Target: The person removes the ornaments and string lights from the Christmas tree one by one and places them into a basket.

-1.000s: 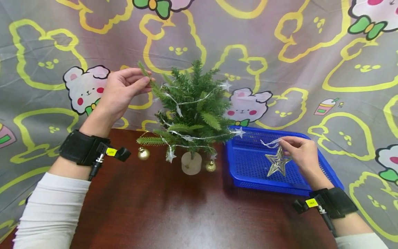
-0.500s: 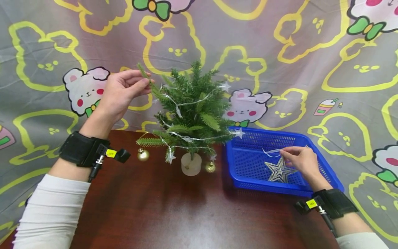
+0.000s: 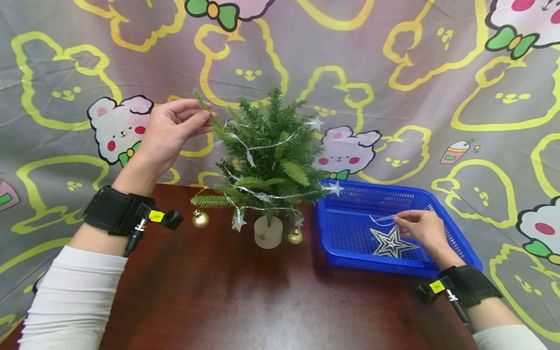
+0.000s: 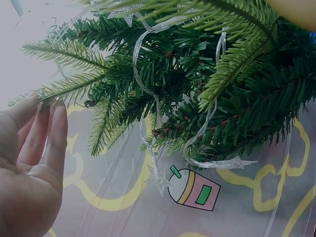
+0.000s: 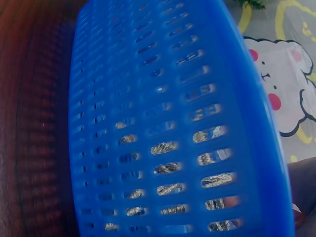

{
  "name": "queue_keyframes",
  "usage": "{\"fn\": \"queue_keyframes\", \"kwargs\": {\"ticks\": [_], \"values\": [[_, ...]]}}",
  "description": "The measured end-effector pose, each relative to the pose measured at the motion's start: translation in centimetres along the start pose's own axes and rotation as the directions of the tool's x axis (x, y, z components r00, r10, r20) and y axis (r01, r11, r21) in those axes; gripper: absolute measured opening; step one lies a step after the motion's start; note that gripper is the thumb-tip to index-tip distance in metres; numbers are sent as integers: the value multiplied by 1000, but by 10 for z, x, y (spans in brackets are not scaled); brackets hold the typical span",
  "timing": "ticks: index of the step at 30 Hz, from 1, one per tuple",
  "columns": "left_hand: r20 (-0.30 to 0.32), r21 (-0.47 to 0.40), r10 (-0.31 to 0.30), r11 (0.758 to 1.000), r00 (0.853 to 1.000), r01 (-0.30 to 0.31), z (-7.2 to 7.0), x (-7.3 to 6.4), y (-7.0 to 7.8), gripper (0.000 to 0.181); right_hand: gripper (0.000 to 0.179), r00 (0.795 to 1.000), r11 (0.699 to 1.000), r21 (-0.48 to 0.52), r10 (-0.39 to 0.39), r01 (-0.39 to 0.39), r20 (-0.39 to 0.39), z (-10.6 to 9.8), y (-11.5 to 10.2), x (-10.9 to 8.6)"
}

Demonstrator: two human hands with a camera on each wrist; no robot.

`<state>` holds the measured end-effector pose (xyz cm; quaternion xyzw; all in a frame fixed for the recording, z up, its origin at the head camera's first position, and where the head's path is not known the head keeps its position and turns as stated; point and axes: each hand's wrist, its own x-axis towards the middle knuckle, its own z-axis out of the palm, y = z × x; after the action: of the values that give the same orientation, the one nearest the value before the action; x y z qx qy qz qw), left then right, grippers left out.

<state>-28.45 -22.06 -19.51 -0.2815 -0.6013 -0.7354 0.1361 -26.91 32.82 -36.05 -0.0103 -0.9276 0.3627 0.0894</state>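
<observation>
A small artificial Christmas tree [image 3: 275,150] stands on the table in a pale round base [image 3: 268,232]. My left hand [image 3: 170,129] pinches the tip of a branch [image 4: 69,91] at the tree's upper left, between thumb and fingers. Over the blue basket [image 3: 325,233], my right hand [image 3: 424,231] pinches the top of a glittery gold star ornament [image 3: 392,243] by its clear ribbon loop [image 3: 381,220]. The star is low inside the basket; whether it touches the bottom I cannot tell. The basket's wall mostly hides the right hand in the right wrist view, and gold glitter shows through the slots.
Clear star string lights [image 3: 262,196] wind around the tree. A gold bauble [image 3: 200,219] hangs at its lower left and a glittery one [image 3: 295,236] near the base. A patterned curtain [image 3: 407,73] hangs behind the dark wooden table [image 3: 245,301].
My right hand has lowered the star ornament into the basket, and the star now leans flatter. The left hand keeps its pinch on the branch in the same spot.
</observation>
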Motion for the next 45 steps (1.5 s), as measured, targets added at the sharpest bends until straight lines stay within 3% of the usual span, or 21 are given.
{"fn": "queue_keyframes", "kwargs": {"ticks": [6, 13, 21, 28, 33, 39, 45], "values": [[4, 4, -6, 1000, 1000, 6, 0, -1, 0, 23, 28, 999, 996, -87, -21, 24, 37, -1, 0, 5], [10, 3, -11, 1000, 1000, 11, -1, -1, -1, 22, 28, 997, 982, -188, 23, -8, 78, -9, 7, 12], [1, 11, -6, 1000, 1000, 6, 0, 0, -1, 21, 26, 987, 976, -206, 97, -69, 130, -24, 29, 15], [-1, -1, -13, 1000, 1000, 13, 0, 0, -2, 19, 23, 963, 969, -200, 187, -148, 192, -30, 46, 18], [-12, -2, -17, 1000, 1000, 17, -2, -1, -3, 20, 18, 967, 948, -304, 156, -90, 201, -30, 53, 16], [-19, -11, -27, 1000, 999, 27, -1, -1, -3, 19, 13, 967, 939, -339, 131, -52, 216, -27, 57, 12], [-21, -14, -23, 1000, 1000, 23, -1, -1, -3, 19, 11, 960, 911, -413, 130, -16, 249, -24, 58, 13]]}}
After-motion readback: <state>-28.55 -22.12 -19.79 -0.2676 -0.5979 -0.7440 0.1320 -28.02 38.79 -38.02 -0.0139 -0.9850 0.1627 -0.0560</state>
